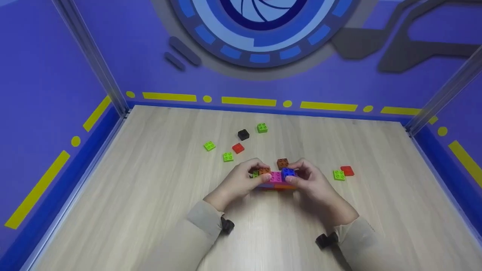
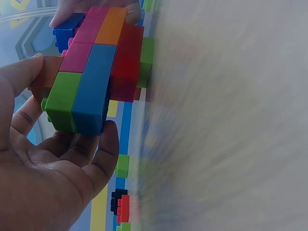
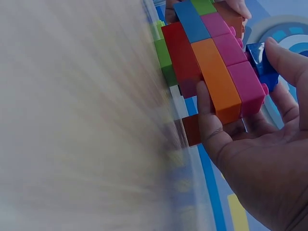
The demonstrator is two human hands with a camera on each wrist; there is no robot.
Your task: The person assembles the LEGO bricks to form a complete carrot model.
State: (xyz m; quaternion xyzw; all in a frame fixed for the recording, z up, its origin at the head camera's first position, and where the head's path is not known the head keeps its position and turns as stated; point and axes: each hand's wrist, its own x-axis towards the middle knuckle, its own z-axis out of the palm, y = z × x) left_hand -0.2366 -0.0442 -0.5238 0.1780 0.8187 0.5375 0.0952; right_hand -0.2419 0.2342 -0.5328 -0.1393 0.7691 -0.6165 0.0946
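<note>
Keep your left hand (image 1: 241,180) curled firmly round the green-and-blue end of the brick block (image 1: 276,180) held just above the table (image 1: 150,195), while your right hand (image 1: 312,180), fingers bent round the other end, presses the blue brick (image 1: 288,172) squarely onto the studs.

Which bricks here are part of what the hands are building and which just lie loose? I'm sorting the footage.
In hand:
block stack, held at its ends by left hand and right hand
blue brick on top

Lying about:
black brick
red brick
green bricks
brown brick
</note>
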